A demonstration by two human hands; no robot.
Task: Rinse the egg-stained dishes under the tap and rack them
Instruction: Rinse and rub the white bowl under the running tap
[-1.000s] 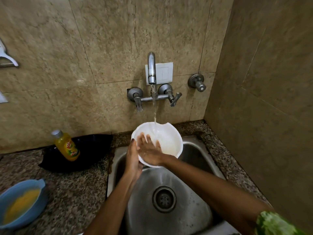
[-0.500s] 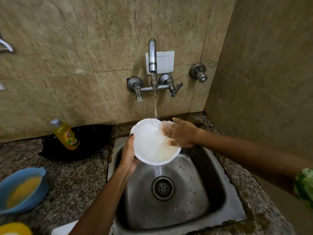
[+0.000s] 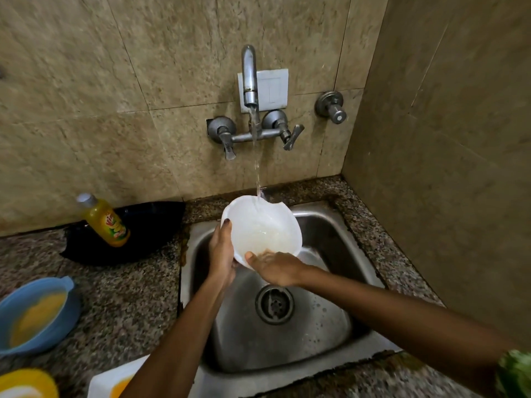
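- A white bowl (image 3: 263,229) is held over the steel sink (image 3: 330,225), tilted so its inside faces the camera, directly under the tap (image 3: 249,79).
- Water runs from the tap spout in a thin stream and lands on the far inner wall of the bowl, just below its rim; the inside looks wet and glossy.
- The left hand (image 3: 221,254) grips the bowl's left edge: the thumb lies over the rim by the upper left, and the other fingers are hidden behind the bowl.
- The right hand (image 3: 275,267) is at the bowl's near, lower edge, with the thumb stretched out along the rim and the fingers reaching into the bowl; how far they curl is blurred by water and cannot be told.
- The sink drain (image 3: 274,304) sits below both hands, with drops of water scattered on the basin floor around it.
- On the speckled stone desk (image 3: 123,305) left of the sink stands a yellow bottle (image 3: 107,222), leaning, on a black mat (image 3: 143,231) against the wall.
- A blue bowl (image 3: 37,314) with yellow egg residue inside sits at the desk's left edge, well apart from the sink.
- At the bottom left, a yellow dish (image 3: 26,383) and a white dish (image 3: 115,380) with a yellow smear are partly cut off by the picture's edge.
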